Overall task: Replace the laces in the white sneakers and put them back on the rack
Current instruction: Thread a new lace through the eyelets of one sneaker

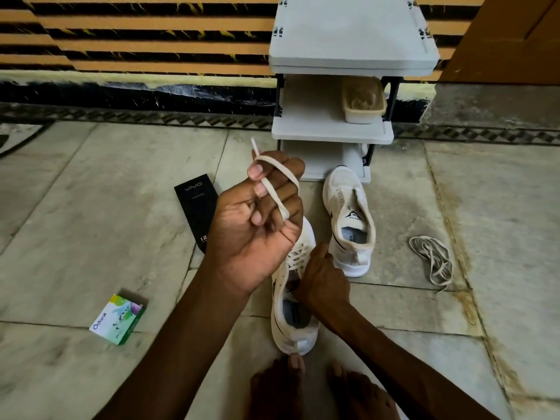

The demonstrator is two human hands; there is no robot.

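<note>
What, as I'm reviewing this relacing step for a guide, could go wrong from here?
1. The lace is looped round the fingers of the left hand; a hard pull might cinch it there or jerk the near sneaker out of the right hand.
2. The loose lace lies bunched on the floor near the unlaced sneaker; it could knot or be mistaken for the replacement.

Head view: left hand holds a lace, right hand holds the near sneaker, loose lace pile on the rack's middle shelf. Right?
No. The head view shows the loose lace pile on the floor, right of the far sneaker, not on the rack. Left hand holds a lace, right hand holds the near sneaker: both correct.
</note>
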